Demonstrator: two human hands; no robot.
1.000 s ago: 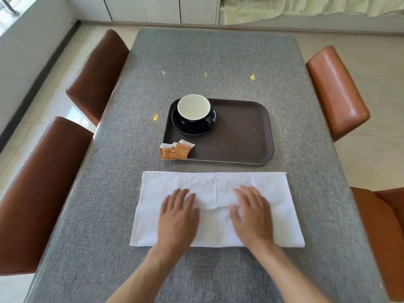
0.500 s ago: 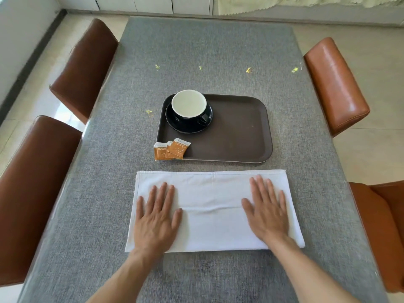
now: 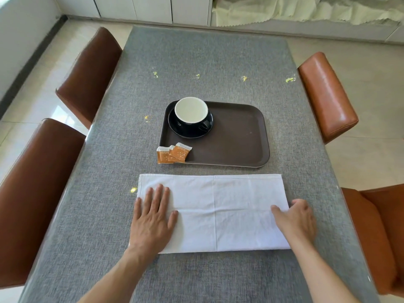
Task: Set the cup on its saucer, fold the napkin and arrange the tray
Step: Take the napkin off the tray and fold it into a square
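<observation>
A grey table (image 3: 218, 62) fills the view. Nearest lies the white napkin (image 3: 218, 206), folded long. The left hand (image 3: 153, 219) presses flat on its left end with spread fingers; the right hand (image 3: 295, 219) curls over its right edge. Behind, the tray (image 3: 240, 138) carries the cup (image 3: 191, 110) on its saucer (image 3: 188, 132), with 2 orange packets (image 3: 172, 153) at its near-left corner. 4 brown chairs (image 3: 87, 73) stand at the sides.

Napkin (image 3: 220, 211) matt white cloth; tray (image 3: 238, 138) matt brown, probably plastic; cup (image 3: 191, 113) glossy ceramic.
</observation>
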